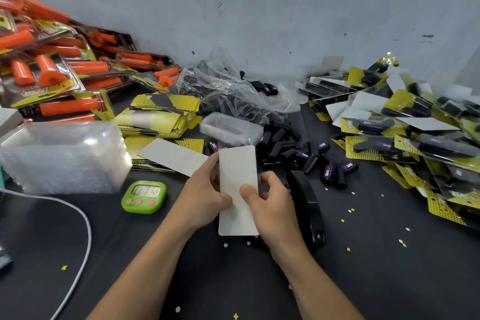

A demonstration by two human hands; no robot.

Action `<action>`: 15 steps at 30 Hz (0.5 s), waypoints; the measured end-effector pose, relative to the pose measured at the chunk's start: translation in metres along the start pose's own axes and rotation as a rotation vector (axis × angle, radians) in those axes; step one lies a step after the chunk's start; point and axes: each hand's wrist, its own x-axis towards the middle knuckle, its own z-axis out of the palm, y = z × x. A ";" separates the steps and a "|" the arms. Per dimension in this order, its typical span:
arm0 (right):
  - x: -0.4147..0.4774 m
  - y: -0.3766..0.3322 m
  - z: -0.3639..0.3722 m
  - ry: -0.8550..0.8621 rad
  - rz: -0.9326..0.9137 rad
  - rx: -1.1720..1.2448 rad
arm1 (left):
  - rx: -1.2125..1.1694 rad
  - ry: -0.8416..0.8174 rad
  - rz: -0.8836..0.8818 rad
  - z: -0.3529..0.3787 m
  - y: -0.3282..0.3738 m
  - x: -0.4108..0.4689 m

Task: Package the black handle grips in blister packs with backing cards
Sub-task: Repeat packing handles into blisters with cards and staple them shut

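Note:
Both hands hold one backing card (237,179), white blank side up, above the dark table. My left hand (205,197) grips its left edge, and my right hand (270,202) grips its right edge with the thumb on top. Loose black handle grips (309,156) with purple labels lie in a heap just beyond. A clear blister shell (231,128) sits behind the card. Yellow-and-black backing cards (161,117) are stacked at left, one flipped white (174,156). Whatever is under the held card is hidden.
A black stapler (309,205) lies right of my hands. A green timer (144,196) and a white cable (85,218) sit at left, by stacked clear blisters (65,156). Packed orange grips (57,65) pile at far left, finished black packs (405,132) at right, and a plastic bag (228,88) at the back.

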 end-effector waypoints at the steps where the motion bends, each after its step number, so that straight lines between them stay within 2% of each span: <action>1: -0.001 -0.001 -0.002 -0.073 0.011 0.006 | 0.005 0.063 -0.011 0.001 0.000 -0.001; 4: -0.003 0.000 -0.004 -0.138 0.001 -0.025 | 0.026 0.156 -0.054 0.004 0.001 -0.002; 8: -0.002 0.000 -0.001 -0.023 -0.008 0.100 | 0.117 0.093 -0.042 0.008 0.004 -0.004; 15: -0.004 0.004 0.002 0.057 -0.005 0.101 | 0.117 0.036 0.036 0.006 0.006 -0.007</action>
